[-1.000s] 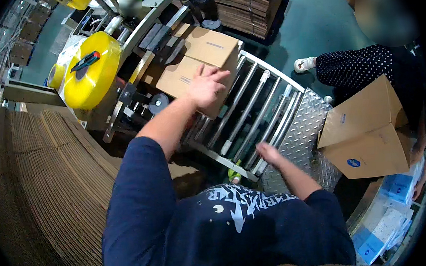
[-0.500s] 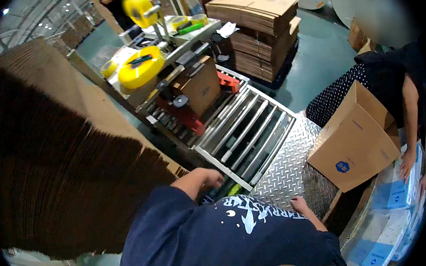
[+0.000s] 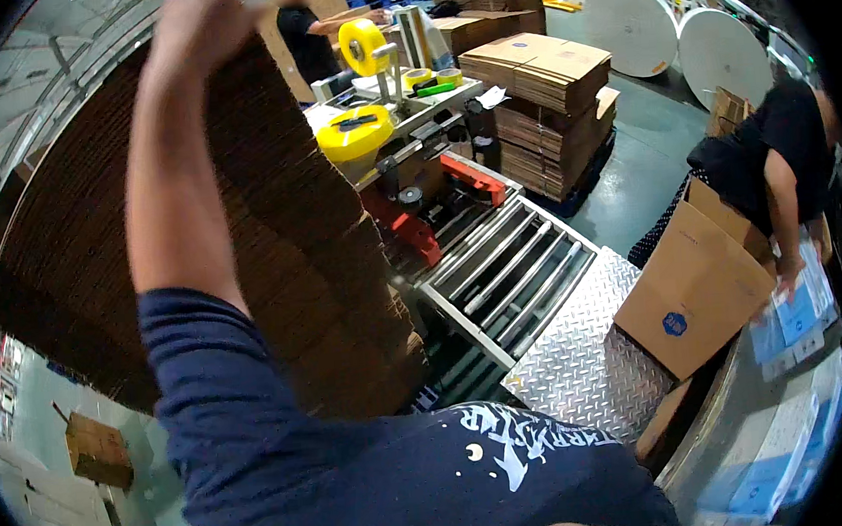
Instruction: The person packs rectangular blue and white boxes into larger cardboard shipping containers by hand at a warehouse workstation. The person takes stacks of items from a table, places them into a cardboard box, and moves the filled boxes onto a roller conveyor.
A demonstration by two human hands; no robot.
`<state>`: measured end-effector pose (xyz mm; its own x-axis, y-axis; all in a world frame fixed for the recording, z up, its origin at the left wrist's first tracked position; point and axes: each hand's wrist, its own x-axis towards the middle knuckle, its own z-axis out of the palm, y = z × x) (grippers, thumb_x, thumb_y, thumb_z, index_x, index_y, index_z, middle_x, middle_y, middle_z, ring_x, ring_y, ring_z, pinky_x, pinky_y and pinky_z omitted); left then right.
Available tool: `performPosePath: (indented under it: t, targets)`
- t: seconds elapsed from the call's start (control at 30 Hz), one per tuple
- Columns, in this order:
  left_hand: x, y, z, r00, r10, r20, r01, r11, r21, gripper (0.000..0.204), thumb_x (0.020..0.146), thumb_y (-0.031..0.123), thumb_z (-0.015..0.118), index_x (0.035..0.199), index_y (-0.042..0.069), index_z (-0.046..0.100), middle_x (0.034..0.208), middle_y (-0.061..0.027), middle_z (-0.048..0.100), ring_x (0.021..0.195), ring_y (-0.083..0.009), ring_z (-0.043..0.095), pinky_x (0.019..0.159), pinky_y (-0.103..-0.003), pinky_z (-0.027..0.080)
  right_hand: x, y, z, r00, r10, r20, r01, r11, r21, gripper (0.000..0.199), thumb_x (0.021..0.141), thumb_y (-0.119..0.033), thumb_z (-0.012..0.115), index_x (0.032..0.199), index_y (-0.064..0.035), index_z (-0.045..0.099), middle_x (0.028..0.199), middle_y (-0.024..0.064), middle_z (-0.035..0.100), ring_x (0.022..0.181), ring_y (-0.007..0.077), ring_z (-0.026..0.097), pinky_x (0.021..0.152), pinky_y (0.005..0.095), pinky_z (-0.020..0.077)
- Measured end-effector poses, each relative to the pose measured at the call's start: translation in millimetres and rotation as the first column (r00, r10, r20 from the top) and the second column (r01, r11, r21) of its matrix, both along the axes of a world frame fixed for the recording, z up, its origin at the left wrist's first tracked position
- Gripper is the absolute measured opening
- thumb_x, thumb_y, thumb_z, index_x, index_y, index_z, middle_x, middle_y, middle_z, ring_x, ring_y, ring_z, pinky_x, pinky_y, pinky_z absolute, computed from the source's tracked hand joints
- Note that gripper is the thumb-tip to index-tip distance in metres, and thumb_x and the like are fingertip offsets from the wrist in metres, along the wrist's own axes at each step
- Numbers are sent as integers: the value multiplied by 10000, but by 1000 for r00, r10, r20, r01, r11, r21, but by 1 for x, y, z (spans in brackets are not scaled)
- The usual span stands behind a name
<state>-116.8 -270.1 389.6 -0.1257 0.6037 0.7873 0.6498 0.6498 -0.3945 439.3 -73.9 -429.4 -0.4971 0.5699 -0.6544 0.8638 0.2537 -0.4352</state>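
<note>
Reaching left hand (image 3: 199,23) atop one flat-carton stack (image 3: 270,235).

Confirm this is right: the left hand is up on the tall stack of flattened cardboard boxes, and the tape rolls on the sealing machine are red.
Not quite. The head view shows the left hand on the stack of flattened cardboard boxes, but the tape rolls on the sealing machine are yellow, not red.

A tall stack of flat brown cartons (image 3: 280,225) leans at the left. An open brown box (image 3: 695,286) with a round blue label (image 3: 675,323) stands tilted at the right, beside the steel plate. Blue-and-white flat packs (image 3: 791,318) lie just right of it. Bundled flat brown cartons (image 3: 542,105) are piled behind the taping machine. Another small brown box (image 3: 97,449) sits low at the far left. More brown boxes (image 3: 730,105) stand near the white rolls.
</note>
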Motion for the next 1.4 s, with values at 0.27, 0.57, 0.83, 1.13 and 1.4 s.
performPosePath:
  t: [0.27,0.57,0.83,1.13,1.4]
  targets:
    - [-83,-43,58,974,71,213,1,947,-323,347,856,320,545,1134,117,508,1003,-137,607,941,-314,563,808,-369,431,-1,-92,36,979,-183,90,191,978,-89,305,710,-258,654,935,-52,649,893,145,644,769,260,633,692,358,501]
    - [-50,-93,70,910,233,-343,-118,938,325,367,834,469,504,1130,253,522,1058,-78,604,997,-348,545,737,-431,472,-89,-146,231,990,-41,-135,41,999,-1,332,775,-267,596,1047,-75,604,993,152,616,923,299,586,796,362,464]
    - [145,-1,37,709,-381,-594,306,925,-227,385,850,466,474,944,116,604,778,-78,635,699,-243,612,569,-351,481,-107,-94,361,853,24,-521,125,961,248,329,795,-209,583,1064,-20,574,941,161,616,889,277,595,788,334,465]
    - [201,103,-54,129,-989,77,987,120,-111,405,849,447,490,810,55,581,679,-19,592,584,-154,557,509,-303,433,-56,-64,472,655,358,-666,100,832,545,821,652,-233,752,1330,-62,321,1313,180,381,1243,312,340,1011,360,295]
    - [85,225,-321,-132,-817,561,112,550,828,320,804,310,577,910,13,517,837,-95,537,783,-193,512,720,-331,424,-62,-39,540,648,640,-414,-534,769,352,814,761,-350,649,1344,28,225,1341,251,322,1226,350,365,999,359,325]
